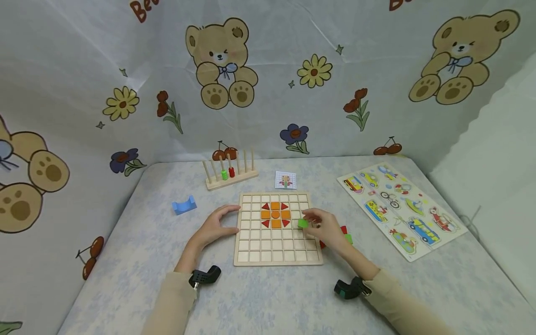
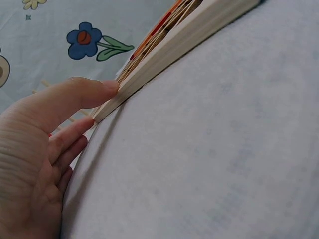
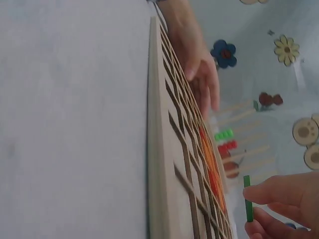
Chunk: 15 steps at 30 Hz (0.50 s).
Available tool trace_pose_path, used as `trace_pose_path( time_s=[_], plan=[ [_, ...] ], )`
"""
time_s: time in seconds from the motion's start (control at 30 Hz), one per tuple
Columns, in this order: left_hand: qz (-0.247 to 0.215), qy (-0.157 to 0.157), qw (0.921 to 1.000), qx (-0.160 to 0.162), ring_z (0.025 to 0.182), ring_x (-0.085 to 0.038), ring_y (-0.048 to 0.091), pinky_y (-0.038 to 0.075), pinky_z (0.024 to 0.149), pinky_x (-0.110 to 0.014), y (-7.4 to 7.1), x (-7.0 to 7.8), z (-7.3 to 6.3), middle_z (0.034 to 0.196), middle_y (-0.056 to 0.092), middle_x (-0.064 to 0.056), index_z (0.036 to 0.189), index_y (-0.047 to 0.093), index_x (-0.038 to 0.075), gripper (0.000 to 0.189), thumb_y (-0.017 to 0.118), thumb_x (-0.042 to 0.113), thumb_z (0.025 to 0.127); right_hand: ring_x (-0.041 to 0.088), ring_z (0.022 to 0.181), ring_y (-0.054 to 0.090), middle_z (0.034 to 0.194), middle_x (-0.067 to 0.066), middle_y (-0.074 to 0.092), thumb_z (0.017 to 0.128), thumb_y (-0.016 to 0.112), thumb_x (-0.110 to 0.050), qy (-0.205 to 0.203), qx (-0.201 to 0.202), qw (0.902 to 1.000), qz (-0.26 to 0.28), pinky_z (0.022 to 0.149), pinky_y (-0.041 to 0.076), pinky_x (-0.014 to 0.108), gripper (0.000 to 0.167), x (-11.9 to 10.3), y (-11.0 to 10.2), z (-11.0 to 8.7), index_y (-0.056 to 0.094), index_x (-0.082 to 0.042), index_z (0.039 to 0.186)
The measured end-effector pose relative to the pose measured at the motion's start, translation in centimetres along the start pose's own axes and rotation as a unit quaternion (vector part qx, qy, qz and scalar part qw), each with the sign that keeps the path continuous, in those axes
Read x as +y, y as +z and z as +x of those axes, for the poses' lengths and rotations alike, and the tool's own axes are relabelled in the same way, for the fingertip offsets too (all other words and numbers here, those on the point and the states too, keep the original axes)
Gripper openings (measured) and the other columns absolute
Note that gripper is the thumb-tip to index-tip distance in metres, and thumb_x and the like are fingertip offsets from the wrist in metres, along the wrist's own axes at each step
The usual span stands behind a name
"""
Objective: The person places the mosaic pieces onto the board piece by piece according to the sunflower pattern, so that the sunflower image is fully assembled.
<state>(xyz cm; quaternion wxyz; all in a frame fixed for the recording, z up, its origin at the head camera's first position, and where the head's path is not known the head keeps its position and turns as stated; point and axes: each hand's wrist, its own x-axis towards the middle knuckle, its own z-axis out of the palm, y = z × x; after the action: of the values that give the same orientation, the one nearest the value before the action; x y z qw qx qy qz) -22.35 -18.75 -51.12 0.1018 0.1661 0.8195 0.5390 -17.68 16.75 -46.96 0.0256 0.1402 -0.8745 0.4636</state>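
A wooden grid board (image 1: 278, 265) lies on the table, with orange square tiles (image 1: 275, 205), an orange round piece (image 1: 275, 214) and red triangles (image 1: 265, 224) set in its upper middle cells. My left hand (image 1: 212, 229) rests at the board's left edge, its thumb and fingertips touching the rim, fingers relaxed. Between thumb and fingers, my right hand (image 1: 328, 229) pinches a green square tile (image 1: 303, 223) above the right part of the grid. In the right wrist view, that thin tile (image 3: 248, 199) appears edge-on, raised over the board.
Red and green tiles (image 1: 348, 238) lie partly hidden beside the right hand. Behind the board are a pattern card (image 1: 285, 180) and a peg stand (image 1: 232, 180) with green and red beads. A blue curved block (image 1: 184, 205) sits left; a picture puzzle board (image 1: 402, 209) lies right.
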Motion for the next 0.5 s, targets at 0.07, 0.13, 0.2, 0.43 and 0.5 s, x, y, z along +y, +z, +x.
trace_pose_path(
  time_s=[0.07, 0.13, 0.2, 0.43, 0.5],
  plan=[
    [0.001, -0.002, 1.0000, 0.000, 0.149, -0.034, 0.029, 0.021, 0.121, -0.060, 0.0, 0.0, 0.0, 0.151, 0.047, -0.012, 0.142, 0.054, 0.011, 0.070, 0.084, 0.016, 0.079, 0.028, 0.091, 0.064, 0.103, 0.018, 0.071, 0.079, 0.075, 0.006, -0.006, -0.028, 0.9995, 0.012, 0.079, 0.056, 0.033, 0.040, -0.8, 1.5, 0.4, 0.066, 0.007, 0.118],
    [0.003, 0.001, 1.0000, -0.001, 0.149, -0.035, 0.029, 0.021, 0.121, -0.060, 0.0, 0.1, 0.0, 0.152, 0.046, -0.013, 0.143, 0.053, 0.011, 0.070, 0.084, 0.017, 0.080, 0.026, 0.089, 0.063, 0.103, 0.017, 0.071, 0.080, 0.075, 0.005, -0.012, -0.052, 0.9985, 0.015, 0.077, 0.054, 0.028, 0.038, -1.5, 2.8, 0.7, 0.067, 0.007, 0.117],
    [0.005, 0.004, 1.0000, -0.001, 0.148, -0.036, 0.029, 0.022, 0.120, -0.061, 0.0, 0.1, 0.1, 0.151, 0.046, -0.013, 0.143, 0.053, 0.010, 0.070, 0.083, 0.017, 0.080, 0.024, 0.088, 0.061, 0.103, 0.016, 0.071, 0.081, 0.073, 0.006, -0.012, -0.069, 0.9972, 0.025, 0.075, 0.053, 0.024, 0.038, -1.9, 3.8, 0.9, 0.067, 0.006, 0.118],
    [0.010, 0.015, 0.9998, -0.002, 0.148, -0.038, 0.029, 0.022, 0.119, -0.062, 0.0, 0.1, 0.0, 0.151, 0.046, -0.015, 0.143, 0.053, 0.010, 0.070, 0.083, 0.017, 0.080, 0.021, 0.086, 0.059, 0.104, 0.017, 0.069, 0.078, 0.066, 0.013, -0.039, -0.081, 0.9956, 0.029, 0.073, 0.051, 0.022, 0.042, -2.1, 5.4, 1.1, 0.065, 0.007, 0.120],
    [0.010, 0.012, 0.9999, -0.002, 0.148, -0.038, 0.029, 0.022, 0.120, -0.062, 0.0, 0.2, -0.1, 0.151, 0.046, -0.015, 0.143, 0.053, 0.010, 0.070, 0.084, 0.016, 0.080, 0.021, 0.085, 0.058, 0.103, 0.017, 0.069, 0.078, 0.067, 0.012, -0.044, -0.084, 0.9949, 0.033, 0.072, 0.050, 0.021, 0.042, -2.1, 5.6, 1.1, 0.065, 0.008, 0.120]
  ],
)
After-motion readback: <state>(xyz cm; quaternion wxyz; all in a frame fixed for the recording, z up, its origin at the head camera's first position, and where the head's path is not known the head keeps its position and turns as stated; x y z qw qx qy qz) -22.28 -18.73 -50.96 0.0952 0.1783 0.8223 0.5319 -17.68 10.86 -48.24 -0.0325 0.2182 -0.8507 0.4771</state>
